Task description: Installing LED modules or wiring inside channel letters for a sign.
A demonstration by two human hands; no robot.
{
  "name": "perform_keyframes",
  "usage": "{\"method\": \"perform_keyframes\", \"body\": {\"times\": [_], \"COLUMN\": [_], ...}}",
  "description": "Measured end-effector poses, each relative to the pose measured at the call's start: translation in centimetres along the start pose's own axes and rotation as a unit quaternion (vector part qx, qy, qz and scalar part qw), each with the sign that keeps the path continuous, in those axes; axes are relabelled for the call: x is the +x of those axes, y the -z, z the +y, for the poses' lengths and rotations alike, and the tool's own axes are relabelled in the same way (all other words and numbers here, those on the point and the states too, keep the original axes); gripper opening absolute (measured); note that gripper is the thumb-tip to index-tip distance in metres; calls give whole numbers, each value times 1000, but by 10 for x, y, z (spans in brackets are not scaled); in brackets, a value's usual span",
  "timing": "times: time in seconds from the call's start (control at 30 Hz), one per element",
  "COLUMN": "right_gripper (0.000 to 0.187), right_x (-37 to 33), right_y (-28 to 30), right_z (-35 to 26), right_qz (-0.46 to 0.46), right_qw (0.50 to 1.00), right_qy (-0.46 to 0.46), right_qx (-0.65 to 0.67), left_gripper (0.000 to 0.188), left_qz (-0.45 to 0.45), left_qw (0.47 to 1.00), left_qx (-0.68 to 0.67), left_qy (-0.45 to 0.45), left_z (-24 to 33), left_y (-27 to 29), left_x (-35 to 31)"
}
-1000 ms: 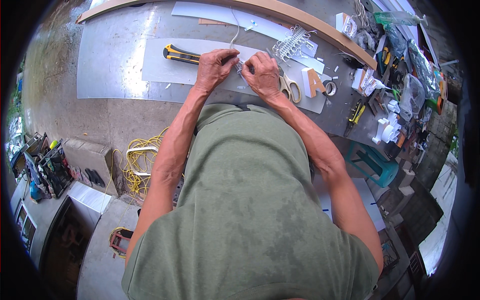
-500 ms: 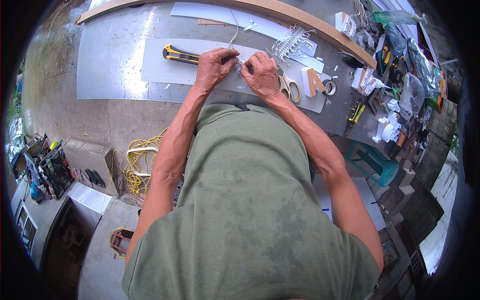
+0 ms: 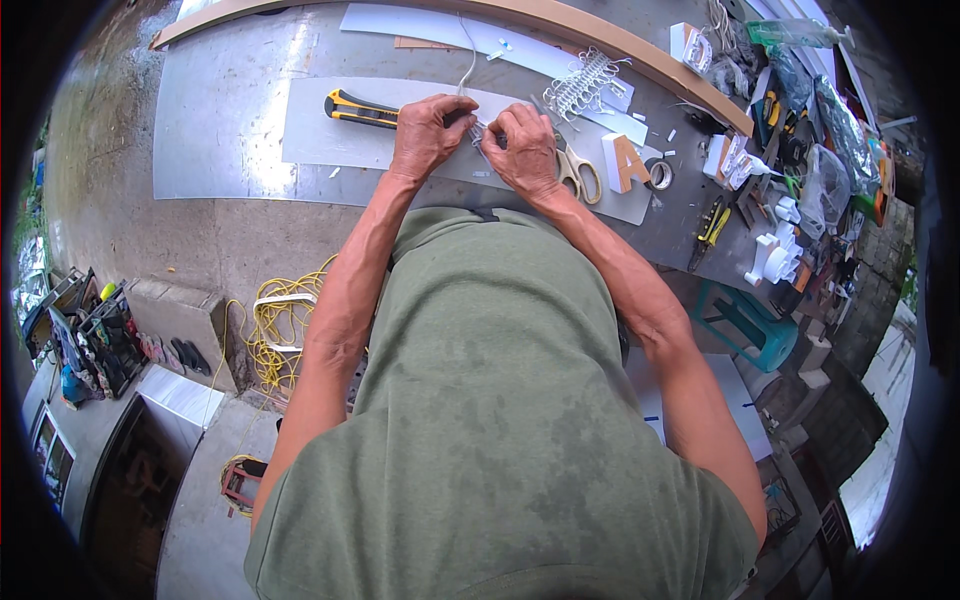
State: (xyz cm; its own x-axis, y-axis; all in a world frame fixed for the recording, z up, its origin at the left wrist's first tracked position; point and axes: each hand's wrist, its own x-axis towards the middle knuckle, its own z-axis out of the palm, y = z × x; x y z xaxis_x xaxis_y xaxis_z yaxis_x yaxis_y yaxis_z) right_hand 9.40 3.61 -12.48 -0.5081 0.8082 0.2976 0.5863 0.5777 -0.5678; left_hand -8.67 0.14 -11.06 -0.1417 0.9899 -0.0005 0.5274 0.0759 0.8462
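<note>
Over the bench's near edge my left hand (image 3: 433, 132) is closed in a pinch on a thin white wire (image 3: 468, 72), which trails away toward the back of the bench. Close beside it, my right hand (image 3: 522, 150) pinches the thin pale strands between the two hands; the fingertips hide where they meet. A yellow and black utility knife (image 3: 362, 109) lies just left of my left hand. Next to my right hand rest cream-handled scissors (image 3: 580, 178). Beyond them sits a looped bundle of white wire (image 3: 584, 84). A block letter (image 3: 624, 165) with a brown face and white sides stands right of the scissors.
A grey sheet (image 3: 340, 150) lies under the hands. Across the back runs a long brown strip (image 3: 600, 25). Tape (image 3: 659, 175), yellow pliers (image 3: 714, 222), white letter pieces (image 3: 776, 255) and plastic bags crowd the right side. Below the bench are a teal stool (image 3: 748, 325) and yellow cord (image 3: 270, 335).
</note>
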Motion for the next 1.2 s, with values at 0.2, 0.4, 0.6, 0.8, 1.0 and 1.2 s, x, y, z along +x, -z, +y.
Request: {"method": "perform_keyframes", "body": {"times": [0.2,0.4,0.6,0.8,1.0,1.2], "right_gripper": [14,12,12,13,18,23], "right_x": [0,4,15,23,30,43], "right_y": [1,13,28,23,19,15], "right_z": [-1,7,15,17,13,11], "right_qz": [-2,-28,-85,-123,-165,-182], "right_qw": [1000,996,977,972,969,968], "right_qy": [0,-34,-105,-130,-140,-157], "right_qx": [-5,84,167,151,117,73], "left_gripper": [22,24,24,25,24,23], "left_qz": [3,2,-5,-9,-4,-4], "left_qw": [1000,1000,1000,1000,1000,1000], "left_qx": [3,16,7,-6,-8,1], "left_qy": [1,3,4,6,13,6], "left_z": [0,5,2,2,2,3], "left_y": [-2,-2,-1,-3,-2,-4], "left_x": [0,3,3,3,3,5]}}
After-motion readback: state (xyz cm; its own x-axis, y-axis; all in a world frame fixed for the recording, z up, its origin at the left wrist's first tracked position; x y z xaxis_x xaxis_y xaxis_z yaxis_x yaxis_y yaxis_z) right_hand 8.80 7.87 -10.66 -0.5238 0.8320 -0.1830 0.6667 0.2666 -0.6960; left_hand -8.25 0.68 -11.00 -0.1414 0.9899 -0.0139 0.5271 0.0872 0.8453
